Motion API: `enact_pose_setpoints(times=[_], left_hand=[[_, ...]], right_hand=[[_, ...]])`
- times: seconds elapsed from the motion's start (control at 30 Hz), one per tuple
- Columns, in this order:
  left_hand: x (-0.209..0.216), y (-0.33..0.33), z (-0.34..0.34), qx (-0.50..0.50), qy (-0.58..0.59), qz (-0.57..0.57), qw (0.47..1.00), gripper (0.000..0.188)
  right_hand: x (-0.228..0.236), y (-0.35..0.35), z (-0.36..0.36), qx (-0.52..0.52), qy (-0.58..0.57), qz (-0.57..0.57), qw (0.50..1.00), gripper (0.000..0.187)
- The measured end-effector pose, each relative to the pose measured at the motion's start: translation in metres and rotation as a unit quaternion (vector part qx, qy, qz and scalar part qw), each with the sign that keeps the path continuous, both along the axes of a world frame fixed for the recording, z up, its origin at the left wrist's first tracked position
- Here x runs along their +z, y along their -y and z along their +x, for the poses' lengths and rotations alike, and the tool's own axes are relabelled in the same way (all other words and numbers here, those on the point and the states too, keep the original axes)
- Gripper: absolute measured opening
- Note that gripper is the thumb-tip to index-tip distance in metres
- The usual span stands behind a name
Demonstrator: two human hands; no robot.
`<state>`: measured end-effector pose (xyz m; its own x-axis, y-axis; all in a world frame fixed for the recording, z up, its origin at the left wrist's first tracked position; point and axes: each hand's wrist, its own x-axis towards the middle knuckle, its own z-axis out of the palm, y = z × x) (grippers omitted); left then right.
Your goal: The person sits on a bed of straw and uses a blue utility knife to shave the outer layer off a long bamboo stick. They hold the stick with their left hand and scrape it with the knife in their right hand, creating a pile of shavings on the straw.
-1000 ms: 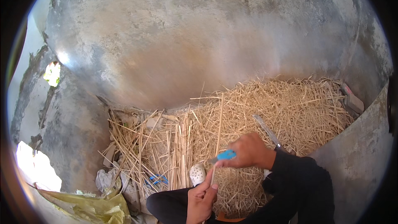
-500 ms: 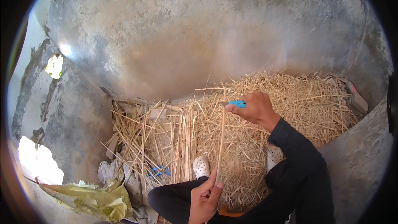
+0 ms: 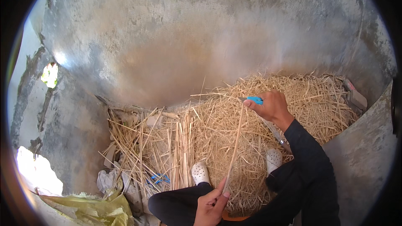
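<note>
One thin stick [image 3: 237,138] slants up over the straw pile [image 3: 316,104], my left grip [image 3: 211,207] closed on it by the pile's front edge. My right grip [image 3: 272,105] is wrapped round a blue knife [image 3: 254,100], its blade [image 3: 243,99] just by the stick's upper tip; whether they touch, I can't quite tell. Straight sticks [image 3: 184,152] lie along the pile's left edge.

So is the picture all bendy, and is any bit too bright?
Head view: yes, it's a rounded fisheye with black corners; head view: the lower-left opening glares white, hiding what's beyond; head view: the blue knife looks fairly sharp, though the pale strip nearly matches the straw.
</note>
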<state>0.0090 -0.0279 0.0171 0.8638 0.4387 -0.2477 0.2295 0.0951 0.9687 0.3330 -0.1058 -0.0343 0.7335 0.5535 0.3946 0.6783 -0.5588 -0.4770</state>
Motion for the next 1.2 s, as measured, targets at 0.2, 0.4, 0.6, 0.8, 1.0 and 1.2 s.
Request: enact_pose_setpoints(times=[0.2, 0.4, 0.6, 0.8, 1.0, 1.2], left_hand=[[-0.002, 0.0, 0.018, 0.036, -0.061, -0.105, 0.992, 0.045], [-0.005, -0.013, 0.007, 0.005, 0.006, -0.125, 0.992, 0.03], [0.006, -0.014, 0.005, 0.077, 0.014, -0.183, 0.98, 0.043], [0.0, -0.021, 0.008, 0.073, 0.083, -0.324, 0.94, 0.042], [-0.007, -0.022, 0.003, 0.083, 0.096, -0.351, 0.928, 0.041], [-0.006, -0.022, 0.008, 0.092, 0.076, -0.332, 0.936, 0.041]], right_hand=[[0.0, 0.0, 0.006, -0.046, -0.01, -0.024, 0.999, 0.08], [-0.008, -0.007, 0.02, -0.13, -0.051, -0.057, 0.989, 0.077], [-0.005, 0.013, 0.019, -0.043, -0.133, -0.015, 0.99, 0.08], [0.019, -0.017, -0.088, 0.195, -0.015, -0.028, 0.98, 0.075], [0.009, -0.026, -0.08, 0.185, -0.081, -0.081, 0.976, 0.08], [-0.001, -0.037, -0.081, 0.188, -0.009, -0.05, 0.981, 0.082]])
